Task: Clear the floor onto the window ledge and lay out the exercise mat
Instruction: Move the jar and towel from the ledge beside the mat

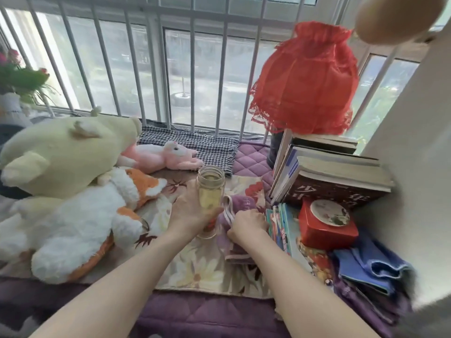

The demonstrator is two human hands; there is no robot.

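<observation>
Head view showed the left hand (192, 211) wrapped around a lidless glass jar (210, 191) of yellowish liquid, held upright over the floral cloth (195, 269) on the window ledge (195, 313). The right hand (249, 224) pinched a folded purple towel (240, 250) just beside it. White characters marked a dark red book (324, 193) under the stacked books (336, 164), too partial to read. A red tin (327, 225) sat near.

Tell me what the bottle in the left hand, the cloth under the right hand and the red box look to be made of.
Bottle: clear glass or hard plastic, see-through, yellowish liquid visible.
Cloth: soft purple towel-like fabric, folded, pale striped edge.
Red box: probably glossy tin or coated card; smooth sheen.
</observation>
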